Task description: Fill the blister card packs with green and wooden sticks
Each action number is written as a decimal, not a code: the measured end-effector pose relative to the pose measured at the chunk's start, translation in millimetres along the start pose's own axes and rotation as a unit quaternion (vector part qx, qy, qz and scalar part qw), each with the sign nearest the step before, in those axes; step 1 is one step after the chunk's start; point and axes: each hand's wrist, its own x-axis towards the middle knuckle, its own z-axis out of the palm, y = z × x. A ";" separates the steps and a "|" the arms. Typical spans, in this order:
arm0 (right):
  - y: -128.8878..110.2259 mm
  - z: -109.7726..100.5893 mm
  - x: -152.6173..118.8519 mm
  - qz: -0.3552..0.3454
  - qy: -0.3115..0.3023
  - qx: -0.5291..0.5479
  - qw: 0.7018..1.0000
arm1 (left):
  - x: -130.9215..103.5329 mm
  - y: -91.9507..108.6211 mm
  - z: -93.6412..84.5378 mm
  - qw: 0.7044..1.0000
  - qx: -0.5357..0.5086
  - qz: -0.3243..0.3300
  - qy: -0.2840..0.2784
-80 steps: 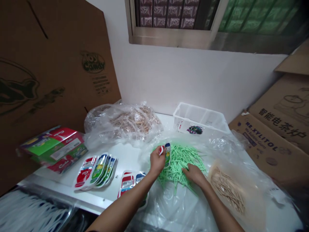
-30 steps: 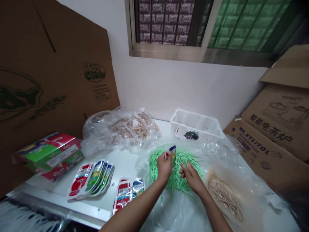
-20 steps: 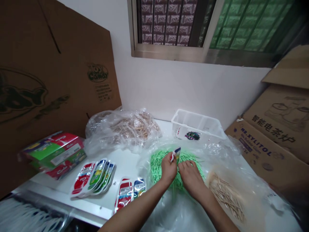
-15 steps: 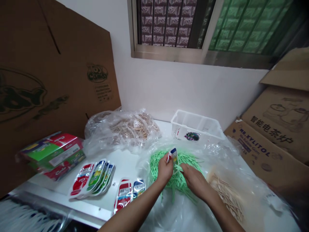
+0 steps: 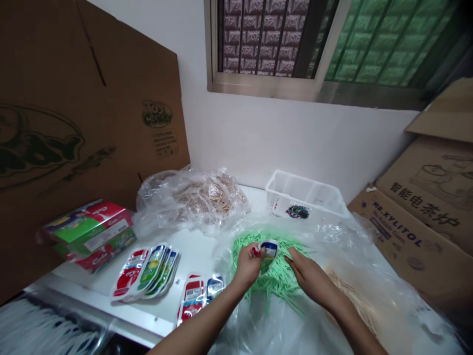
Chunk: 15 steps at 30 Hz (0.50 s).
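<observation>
Head view, looking down at a white desk (image 5: 199,251) by a wall under a barred window. Left hand (image 5: 248,264) is closed in a pinch around a small printed sachet (image 5: 268,252), blue, white and green, held just above a heap of green plastic sticks (image 5: 275,283) that lies on clear plastic sheeting (image 5: 281,325). Long axis of the sachet runs roughly upright, tilted slightly, with its rounded top pointing away from the person. Right hand (image 5: 310,278) lies just right of the sachet, fingers loosely extended and resting on the green sticks; whether it grips a stick cannot be told. Sachet sits between the two hands, nearer the left. Further left on the desk, a fan of similar sachets (image 5: 146,268) and two more (image 5: 199,293). Behind, a bag of wooden sticks (image 5: 199,195) and a white plastic basket (image 5: 306,195).
</observation>
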 end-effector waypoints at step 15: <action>-25.1 -18.5 -4.0 0.007 -0.043 -0.047 0.998 | -16.7 3.6 -20.4 0.994 0.065 0.075 -0.043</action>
